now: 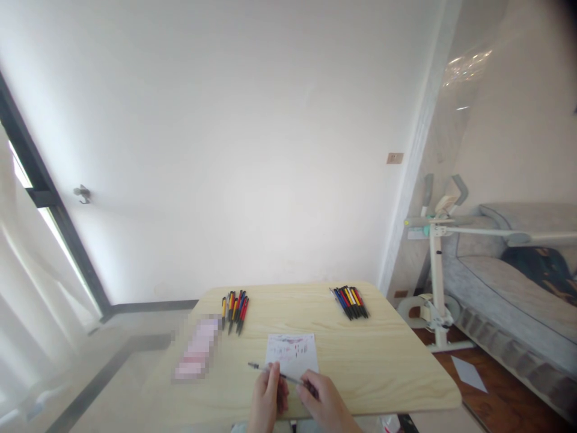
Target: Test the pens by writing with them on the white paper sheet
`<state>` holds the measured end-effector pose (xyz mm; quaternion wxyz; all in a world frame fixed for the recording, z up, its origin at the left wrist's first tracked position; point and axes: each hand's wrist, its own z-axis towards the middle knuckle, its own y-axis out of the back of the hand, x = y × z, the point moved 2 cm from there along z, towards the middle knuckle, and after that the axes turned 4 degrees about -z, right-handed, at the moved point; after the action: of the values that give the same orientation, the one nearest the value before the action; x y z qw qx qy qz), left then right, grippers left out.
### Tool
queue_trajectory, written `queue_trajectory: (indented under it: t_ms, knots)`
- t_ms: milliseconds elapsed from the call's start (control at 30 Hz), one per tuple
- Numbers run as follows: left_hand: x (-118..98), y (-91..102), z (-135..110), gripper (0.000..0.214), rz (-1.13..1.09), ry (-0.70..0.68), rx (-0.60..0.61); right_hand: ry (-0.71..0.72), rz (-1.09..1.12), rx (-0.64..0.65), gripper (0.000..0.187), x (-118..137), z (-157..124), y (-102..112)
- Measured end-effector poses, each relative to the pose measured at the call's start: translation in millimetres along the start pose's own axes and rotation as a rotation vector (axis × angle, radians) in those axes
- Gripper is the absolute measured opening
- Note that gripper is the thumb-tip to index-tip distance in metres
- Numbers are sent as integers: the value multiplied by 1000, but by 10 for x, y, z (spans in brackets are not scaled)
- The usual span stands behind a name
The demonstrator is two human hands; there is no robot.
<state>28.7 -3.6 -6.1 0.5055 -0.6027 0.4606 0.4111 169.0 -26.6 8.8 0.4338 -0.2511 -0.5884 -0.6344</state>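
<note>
A slim grey and dark pen [291, 379] is held between both hands, tilted across the front of a sheet of white paper. My left hand [269, 391] is closed around its middle, with the thin end sticking out to the left. At the other end, the fingers of my right hand [323, 394] pinch the pen and hide its tip. Under and beyond the hands lies the white paper [295, 359], bearing short dark and reddish marks. Both hands are near the front edge of the light wooden table [378, 373].
A group of red, yellow, blue and dark pens [234, 311] lies at the table's back left, another pen group [349, 302] at the back right. A pixelated pinkish item [198, 352] is on the left. A white exercise machine [437, 270] and grey sofa [518, 294] stand right.
</note>
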Motion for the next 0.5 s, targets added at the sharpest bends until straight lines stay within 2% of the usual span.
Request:
queue_trajectory:
  t_ms: [233,500]
  knots:
    - [-20,-5,-15,57,27,-32,15,-20,60,3,37,30,-8,19]
    - [-53,-10,-22,47,16,-88,16,2,19,-29,31,57,-12,19]
